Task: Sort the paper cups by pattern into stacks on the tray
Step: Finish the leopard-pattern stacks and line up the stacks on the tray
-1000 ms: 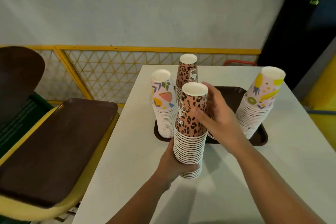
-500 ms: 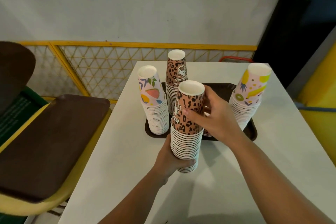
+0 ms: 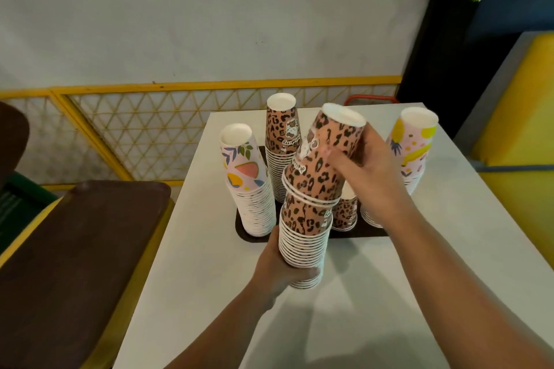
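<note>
My left hand [image 3: 280, 274] grips the lower part of a tall stack of upside-down leopard-print cups [image 3: 302, 243], held just above the white table in front of the brown tray [image 3: 244, 235]. My right hand [image 3: 364, 163] grips the top few leopard cups [image 3: 326, 162], tilted right and lifted partly off that stack. On the tray stand a leaf-and-fruit pattern stack [image 3: 253, 189] at left, a leopard stack [image 3: 281, 144] at the back, a short leopard stack [image 3: 344, 213] behind my right wrist, and a yellow fruit pattern stack [image 3: 412, 147] at right.
The white table [image 3: 374, 293] runs toward me from the tray. A second brown tray [image 3: 75, 255] lies on a yellow seat at the left. A yellow mesh railing [image 3: 144, 129] stands behind the table, a yellow bench [image 3: 521, 105] at right.
My right hand has pulled the top leopard cups up and tilted them right, away from the stack that my left hand holds. The camera has also moved closer.
</note>
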Demonstrator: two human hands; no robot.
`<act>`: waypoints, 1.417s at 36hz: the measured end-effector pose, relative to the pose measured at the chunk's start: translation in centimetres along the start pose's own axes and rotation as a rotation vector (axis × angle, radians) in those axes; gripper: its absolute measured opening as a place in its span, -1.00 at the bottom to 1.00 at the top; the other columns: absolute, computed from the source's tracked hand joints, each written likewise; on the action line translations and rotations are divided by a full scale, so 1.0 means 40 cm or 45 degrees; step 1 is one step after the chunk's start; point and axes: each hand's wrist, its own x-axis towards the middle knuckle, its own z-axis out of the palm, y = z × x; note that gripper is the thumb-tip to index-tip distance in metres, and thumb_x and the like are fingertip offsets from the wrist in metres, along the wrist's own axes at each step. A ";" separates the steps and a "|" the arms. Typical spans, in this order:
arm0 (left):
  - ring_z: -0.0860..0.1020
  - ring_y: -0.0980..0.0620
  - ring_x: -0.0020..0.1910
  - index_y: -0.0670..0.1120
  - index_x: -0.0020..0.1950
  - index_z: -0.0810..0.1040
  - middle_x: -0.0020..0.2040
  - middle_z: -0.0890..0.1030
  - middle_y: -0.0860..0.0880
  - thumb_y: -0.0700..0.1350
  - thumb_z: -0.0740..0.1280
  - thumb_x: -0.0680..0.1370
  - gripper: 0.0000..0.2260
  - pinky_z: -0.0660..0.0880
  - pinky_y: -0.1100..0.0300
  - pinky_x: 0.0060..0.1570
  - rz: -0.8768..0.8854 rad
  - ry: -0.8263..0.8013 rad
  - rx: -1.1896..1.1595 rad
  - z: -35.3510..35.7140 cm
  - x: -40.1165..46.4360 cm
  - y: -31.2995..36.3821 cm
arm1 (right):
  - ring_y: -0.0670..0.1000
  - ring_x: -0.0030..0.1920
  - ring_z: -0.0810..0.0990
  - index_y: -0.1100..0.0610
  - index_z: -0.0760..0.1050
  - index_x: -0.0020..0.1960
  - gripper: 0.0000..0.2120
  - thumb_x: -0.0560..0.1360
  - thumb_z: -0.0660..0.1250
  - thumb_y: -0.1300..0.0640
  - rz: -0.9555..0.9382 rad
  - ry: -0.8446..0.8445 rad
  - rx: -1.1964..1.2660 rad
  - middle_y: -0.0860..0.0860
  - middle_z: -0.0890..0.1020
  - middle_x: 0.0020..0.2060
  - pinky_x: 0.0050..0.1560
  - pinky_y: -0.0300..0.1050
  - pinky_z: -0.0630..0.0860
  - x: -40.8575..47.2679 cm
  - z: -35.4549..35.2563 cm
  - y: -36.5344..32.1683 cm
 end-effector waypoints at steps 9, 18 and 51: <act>0.60 0.07 0.15 0.11 0.37 0.38 0.16 0.65 0.08 -0.06 0.63 0.03 -0.07 0.58 0.00 0.12 0.012 0.053 -0.071 -0.013 0.005 -0.017 | -0.09 0.16 0.55 0.17 0.34 0.31 -0.45 0.39 0.39 0.04 -0.033 0.542 0.259 -0.02 0.57 0.15 0.11 -0.16 0.53 0.049 -0.063 -0.001; 0.60 0.13 0.14 0.08 0.38 0.37 0.16 0.64 0.10 -0.10 0.62 0.06 -0.09 0.58 0.24 -0.04 0.042 0.033 -0.096 -0.016 0.008 -0.011 | 0.04 0.23 0.47 0.14 0.32 0.32 -0.39 0.35 0.47 0.06 0.056 0.391 -0.393 0.05 0.50 0.20 0.24 0.03 0.44 0.006 -0.036 0.221; 0.54 0.06 0.24 0.20 0.34 0.36 0.22 0.60 0.10 -0.03 0.63 0.01 -0.07 0.51 -0.10 0.24 -0.040 -0.031 -0.003 0.020 0.032 0.009 | -0.16 0.01 0.55 0.05 0.42 0.23 -0.51 0.34 0.43 -0.01 -0.033 -0.040 -0.364 -0.13 0.57 -0.01 -0.04 -0.41 0.45 -0.006 0.018 0.087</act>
